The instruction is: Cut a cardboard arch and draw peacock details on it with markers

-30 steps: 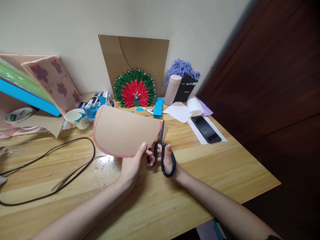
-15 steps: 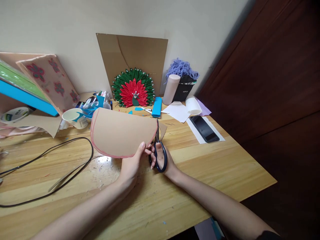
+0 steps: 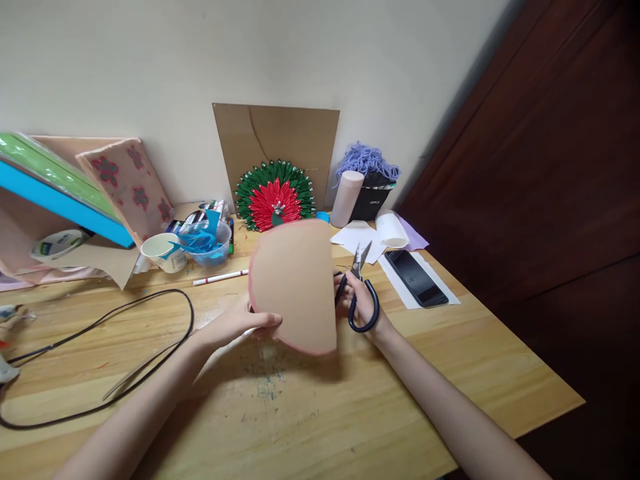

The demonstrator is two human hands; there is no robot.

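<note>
My left hand (image 3: 235, 325) grips the left edge of a tan half-round cardboard piece (image 3: 297, 283) with a pink drawn rim, holding it tilted above the wooden table (image 3: 350, 407). Just right of the piece, my right hand (image 3: 364, 301) holds black-handled scissors (image 3: 359, 287) with their blades apart, pointing up and away from the cardboard. Part of my right hand's fingers is hidden behind the piece.
A red and green fan craft (image 3: 274, 195) leans on a brown cardboard sheet (image 3: 277, 143) at the wall. A phone (image 3: 417, 277) lies on white paper at right. A paper cup (image 3: 163, 252), a tub of blue scraps (image 3: 207, 240), a marker (image 3: 220, 277) and a black cable (image 3: 100, 353) lie left.
The cardboard piece has been turned and shifted right, its straight edge now upright. The scissors came out of the cut, moved right and opened. The camera view tilted down slightly.
</note>
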